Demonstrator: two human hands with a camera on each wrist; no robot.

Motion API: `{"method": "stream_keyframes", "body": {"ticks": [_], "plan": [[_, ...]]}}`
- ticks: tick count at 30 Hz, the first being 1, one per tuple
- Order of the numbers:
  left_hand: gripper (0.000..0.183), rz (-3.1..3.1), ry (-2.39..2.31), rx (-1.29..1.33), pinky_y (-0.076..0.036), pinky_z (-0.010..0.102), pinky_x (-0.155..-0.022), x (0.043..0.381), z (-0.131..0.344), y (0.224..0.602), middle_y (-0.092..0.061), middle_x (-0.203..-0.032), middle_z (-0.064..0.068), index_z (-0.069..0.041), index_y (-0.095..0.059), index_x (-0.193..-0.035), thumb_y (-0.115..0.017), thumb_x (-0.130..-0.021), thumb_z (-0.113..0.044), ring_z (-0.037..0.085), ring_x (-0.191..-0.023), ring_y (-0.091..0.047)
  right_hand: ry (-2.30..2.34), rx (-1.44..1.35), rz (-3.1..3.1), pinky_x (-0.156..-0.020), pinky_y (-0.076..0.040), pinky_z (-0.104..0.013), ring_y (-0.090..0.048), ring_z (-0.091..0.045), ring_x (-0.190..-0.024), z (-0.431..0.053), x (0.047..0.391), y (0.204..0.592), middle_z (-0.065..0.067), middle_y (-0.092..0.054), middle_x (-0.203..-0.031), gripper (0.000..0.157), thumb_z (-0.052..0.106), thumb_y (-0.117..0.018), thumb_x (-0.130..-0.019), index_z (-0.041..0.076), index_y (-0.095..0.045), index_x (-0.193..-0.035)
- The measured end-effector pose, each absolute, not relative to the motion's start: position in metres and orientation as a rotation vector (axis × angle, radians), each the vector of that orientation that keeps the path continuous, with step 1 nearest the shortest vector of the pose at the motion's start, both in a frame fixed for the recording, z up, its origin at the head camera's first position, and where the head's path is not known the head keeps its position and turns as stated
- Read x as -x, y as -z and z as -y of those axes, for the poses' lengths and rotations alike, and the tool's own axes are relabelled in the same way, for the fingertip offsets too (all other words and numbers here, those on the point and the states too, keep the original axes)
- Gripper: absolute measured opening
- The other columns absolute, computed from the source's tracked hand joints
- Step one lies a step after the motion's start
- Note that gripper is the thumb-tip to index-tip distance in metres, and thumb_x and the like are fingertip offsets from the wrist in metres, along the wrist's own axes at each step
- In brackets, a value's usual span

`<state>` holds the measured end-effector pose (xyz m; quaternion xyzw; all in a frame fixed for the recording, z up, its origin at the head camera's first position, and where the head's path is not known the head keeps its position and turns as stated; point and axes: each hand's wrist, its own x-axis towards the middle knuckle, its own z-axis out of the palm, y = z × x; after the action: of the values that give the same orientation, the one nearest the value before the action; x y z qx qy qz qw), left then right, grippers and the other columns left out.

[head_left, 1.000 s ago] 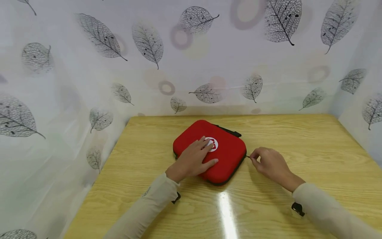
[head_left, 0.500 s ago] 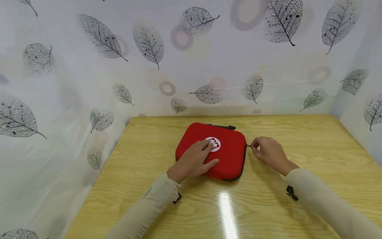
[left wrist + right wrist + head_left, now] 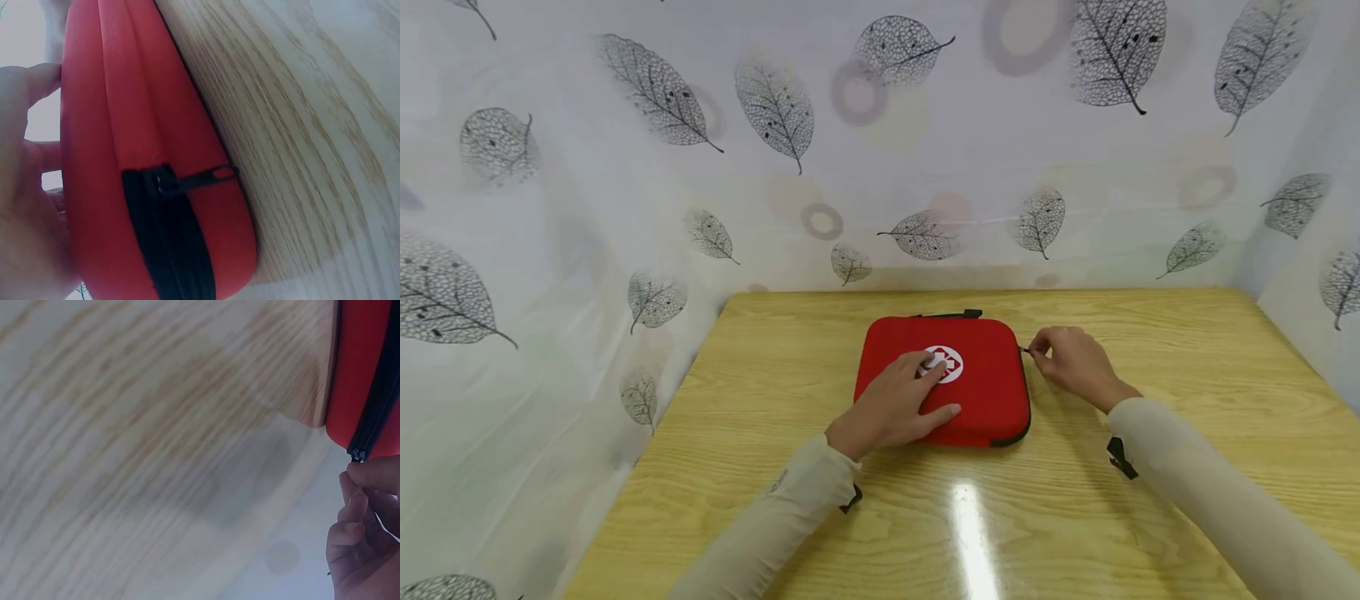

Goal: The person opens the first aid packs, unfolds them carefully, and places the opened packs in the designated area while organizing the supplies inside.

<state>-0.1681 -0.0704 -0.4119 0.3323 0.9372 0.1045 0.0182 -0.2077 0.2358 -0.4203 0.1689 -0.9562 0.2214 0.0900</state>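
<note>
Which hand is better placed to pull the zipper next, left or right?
Probably the right hand: it pinches a zipper pull at the edge of the red case, while the left hand rests on top, suited to steadying.

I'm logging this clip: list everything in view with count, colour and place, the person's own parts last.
Table: 1, yellowish wood, below everything
Sheeting: piece count unclear, whitish with dark leaf print, behind and beside the table
Case: 1, red, lying on the table
Emblem: 1, white and red, on the case's top, partly covered
Strap: 1, black, at the case's far edge
Free zipper pull: 1, black, on the case's side
Pinched zipper pull: 1, dark, at the case's right side
Sleeves: 2, cream, on both arms
Left hand: 1, bare, on the case
Right hand: 1, bare, pinching a pull
</note>
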Motion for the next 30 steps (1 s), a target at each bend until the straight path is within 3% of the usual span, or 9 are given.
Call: {"method": "stream_keyframes", "body": {"ticks": [6,13,20,30], "plan": [[0.076,-2.896,-0.345,-1.025,-0.031,0.04,-0.118,0.171,0.069,0.412,-0.034,-0.158,0.009,-0.014,-0.043,-0.156,-0.049,-0.098,-0.064,0.026,-0.145,-0.032,-0.687,-0.527,2.841,-0.054,-0.046,-0.033,-0.058,-0.016,-0.06,-0.239,0.216,0.422,-0.011,-0.073,-0.083,0.009,0.0,-0.069,-0.089,-0.002,-0.077,-0.093],[0.084,-2.839,-0.351,-1.008,-0.014,0.035,-0.123,0.171,0.068,0.412,-0.023,-0.167,0.007,-0.01,-0.028,-0.161,-0.047,-0.099,-0.064,0.024,-0.154,-0.02,-0.688,-0.55,2.841,-0.057,-0.048,-0.035,-0.06,-0.019,-0.064,-0.241,0.216,0.422,-0.01,-0.073,-0.083,0.009,0.0,-0.069,-0.089,-0.002,-0.077,-0.093],[0.087,-2.819,-0.356,-0.968,-0.013,0.034,-0.123,0.172,0.068,0.41,-0.02,-0.168,0.006,-0.011,-0.025,-0.162,-0.046,-0.098,-0.066,0.023,-0.154,-0.017,-0.664,-0.598,2.857,-0.061,-0.05,-0.038,-0.063,-0.022,-0.071,-0.244,0.208,0.423,-0.009,-0.073,-0.087,0.01,-0.001,-0.068,-0.088,0.0,-0.077,-0.094],[0.088,-2.815,-0.365,-0.973,-0.012,0.034,-0.123,0.172,0.069,0.411,-0.019,-0.168,0.005,-0.011,-0.025,-0.162,-0.045,-0.098,-0.068,0.021,-0.154,-0.017,-0.655,-0.667,2.86,-0.062,-0.05,-0.036,-0.059,-0.014,-0.067,-0.248,0.187,0.423,-0.003,-0.072,-0.083,0.006,0.0,-0.073,-0.087,0.003,-0.077,-0.091]]}}
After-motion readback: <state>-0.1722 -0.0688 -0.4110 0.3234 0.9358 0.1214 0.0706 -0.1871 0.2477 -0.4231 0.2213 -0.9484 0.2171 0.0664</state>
